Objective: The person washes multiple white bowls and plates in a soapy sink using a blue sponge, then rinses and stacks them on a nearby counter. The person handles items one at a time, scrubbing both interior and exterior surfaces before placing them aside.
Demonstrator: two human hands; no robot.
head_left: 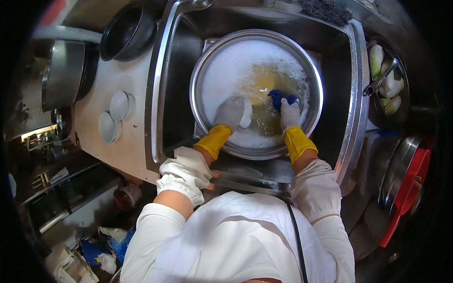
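Note:
A wide round metal basin (195, 96) of foamy, yellowish water stands in the sink. Both hands wear pale gloves with yellow cuffs. At the basin's left-middle, my left hand (230, 111) is closed at a white curved dish (246, 114); foam and water hide much of it, so its full shape does not show. On the right side of the water, my right hand (289, 113) grips a dark blue scrubbing cloth (278, 98), its fingers wrapped round the near end. The cloth and the dish are apart.
Around the basin runs the metal sink (351, 94). Small white bowls (120, 104) and a black bowl (127, 32) sit on the left counter. To the right are a tray of pale green-white vegetables (390, 84), a peeler-like tool (377, 84) and a red-handled strainer (401, 198).

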